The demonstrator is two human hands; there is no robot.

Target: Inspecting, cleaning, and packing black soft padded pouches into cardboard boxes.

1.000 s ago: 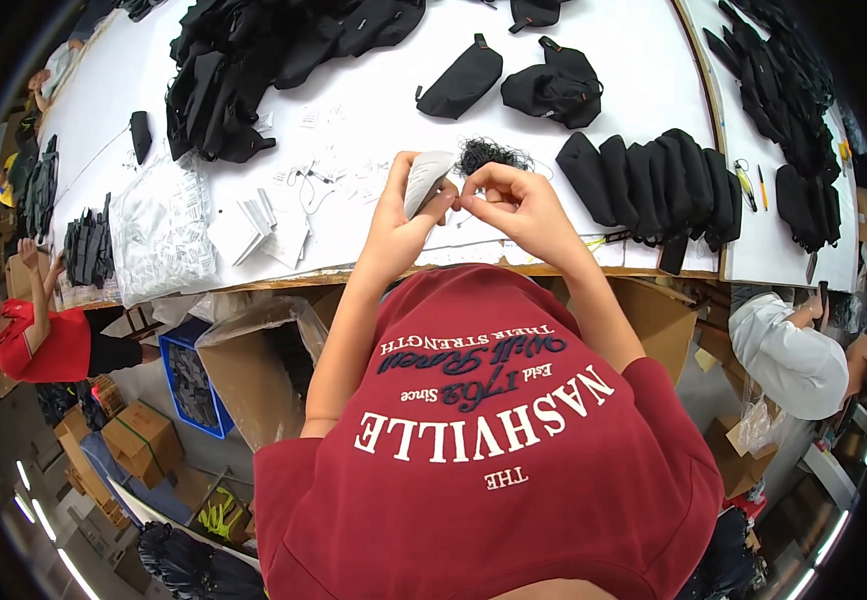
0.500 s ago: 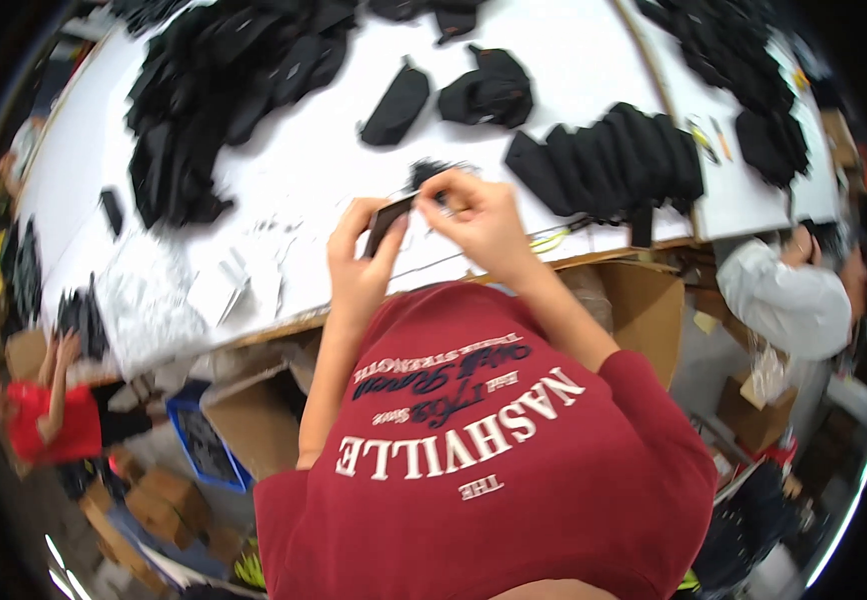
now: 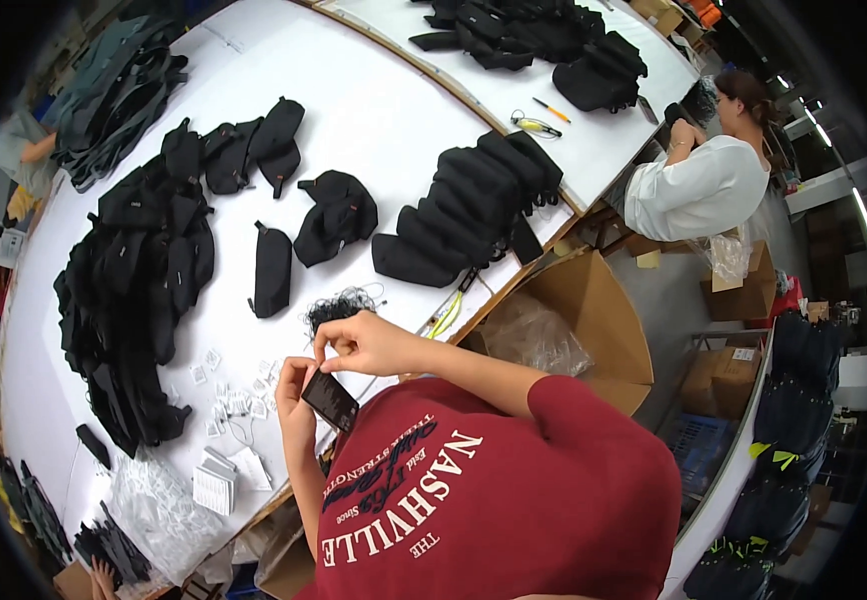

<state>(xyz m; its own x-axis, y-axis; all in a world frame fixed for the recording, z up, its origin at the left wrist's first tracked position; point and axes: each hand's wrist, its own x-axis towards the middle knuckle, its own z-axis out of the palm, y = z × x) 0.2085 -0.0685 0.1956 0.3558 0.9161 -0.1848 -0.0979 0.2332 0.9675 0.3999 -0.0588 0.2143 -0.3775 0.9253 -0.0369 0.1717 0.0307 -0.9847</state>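
Both hands now nearer the chest | left hand (image 3: 296, 400) fingers grip dark tag (image 3: 330, 400) | right hand (image 3: 359, 345) fingers pinch its top edge | white table (image 3: 374, 120) beyond.

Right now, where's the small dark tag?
In the head view, lower left of centre: the dark tag is held between the left hand and right hand, near the tangle of black strings.

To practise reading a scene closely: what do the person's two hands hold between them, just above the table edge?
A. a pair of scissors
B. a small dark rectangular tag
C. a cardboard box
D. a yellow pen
B: the left hand and the right hand pinch a small dark rectangular tag between them, in front of the red shirt and by the edge of the white table.
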